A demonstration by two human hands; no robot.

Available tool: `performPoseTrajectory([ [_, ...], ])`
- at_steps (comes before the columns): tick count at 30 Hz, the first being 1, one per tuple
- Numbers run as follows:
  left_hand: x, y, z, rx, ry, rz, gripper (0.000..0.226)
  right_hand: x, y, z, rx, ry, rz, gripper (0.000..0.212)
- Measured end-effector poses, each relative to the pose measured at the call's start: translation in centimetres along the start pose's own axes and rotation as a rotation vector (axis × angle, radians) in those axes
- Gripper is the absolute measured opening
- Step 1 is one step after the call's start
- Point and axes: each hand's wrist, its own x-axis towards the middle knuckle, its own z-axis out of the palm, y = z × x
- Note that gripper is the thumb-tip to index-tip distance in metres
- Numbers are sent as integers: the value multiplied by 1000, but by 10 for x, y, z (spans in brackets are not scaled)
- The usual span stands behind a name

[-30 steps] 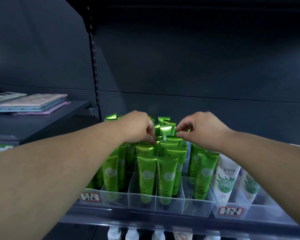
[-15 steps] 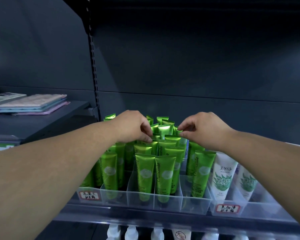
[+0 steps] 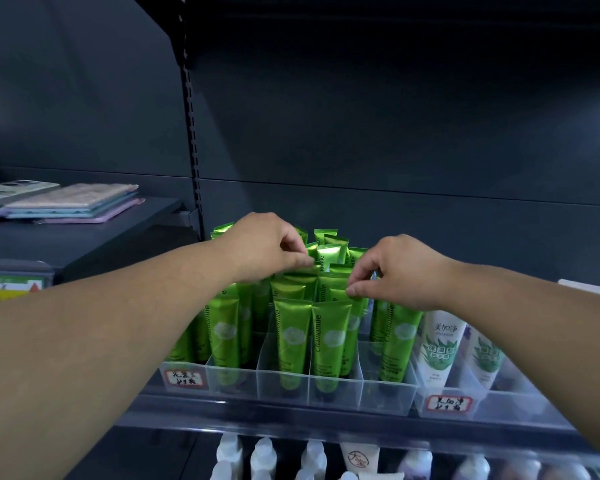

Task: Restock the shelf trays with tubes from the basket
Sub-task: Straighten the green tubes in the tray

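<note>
Several shiny green tubes (image 3: 293, 336) marked Chamomile stand upright in a clear divided shelf tray (image 3: 340, 393). My left hand (image 3: 265, 247) rests on the tube tops at the tray's middle left, its fingertips pinching the crimped top of one green tube. My right hand (image 3: 394, 271) hovers over the middle right rows, thumb and forefinger pinched on the top edge of another green tube (image 3: 343, 292). The basket is out of view.
White tubes with green leaf print (image 3: 439, 344) stand in a second clear tray (image 3: 440, 407) to the right. Handwritten price labels (image 3: 184, 377) are stuck on the tray fronts. Flat packets (image 3: 70, 202) lie on the left shelf. White bottles (image 3: 264, 455) fill the shelf below.
Both hands have stayed on the tube tops; my right hand has dropped slightly lower and nearer, onto a closer row. The view has shifted a little.
</note>
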Motion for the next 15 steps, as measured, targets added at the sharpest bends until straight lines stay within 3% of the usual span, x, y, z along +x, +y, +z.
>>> performPoseTrajectory([
  [7, -20, 30, 12, 98, -198, 99, 33, 0, -3, 5, 28, 22, 39, 10],
  [15, -24, 35, 23, 68, -113, 107, 22, -2, -5, 6, 18, 41, 25, 12],
])
